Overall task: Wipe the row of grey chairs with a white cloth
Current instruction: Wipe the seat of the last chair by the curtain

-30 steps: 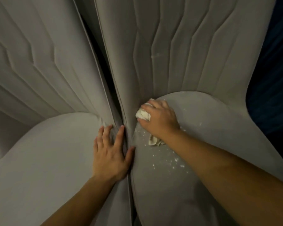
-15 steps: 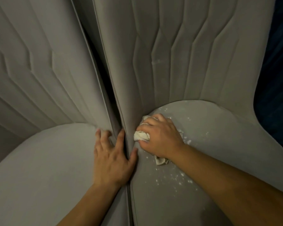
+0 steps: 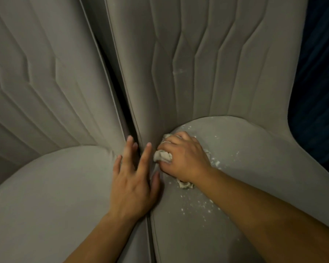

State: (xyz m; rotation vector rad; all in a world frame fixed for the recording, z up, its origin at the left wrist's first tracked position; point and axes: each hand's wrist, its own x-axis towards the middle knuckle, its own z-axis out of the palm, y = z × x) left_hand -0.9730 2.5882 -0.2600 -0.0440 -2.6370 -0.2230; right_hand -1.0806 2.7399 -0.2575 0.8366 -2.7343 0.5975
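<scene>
A crumpled white cloth [image 3: 162, 156] is held in the right hand [image 3: 184, 158], whose grip is clamped round it, the fingers curled over the wad; a further scrap of the cloth is seen under the wrist. The cloth is pressed onto the far left corner of the seat of the right grey chair [image 3: 264, 168], just where the seat meets the quilted backrest [image 3: 207, 63]. White specks [image 3: 198, 205] are scattered over that seat, beside the hand and nearer along the forearm. The left hand [image 3: 134, 179] is laid across the seam between the two chairs, its grip apart, the fingers straight and spread: the index finger and thumb are rested on the right chair's edge, the other fingers on the left grey chair [image 3: 55, 196] at the foot of its back. The chairs are set side by side, with a narrow dark gap [image 3: 129, 118] left between their backs. A dark blue area [image 3: 319, 73] is seen beyond the right chair, at the far right.
</scene>
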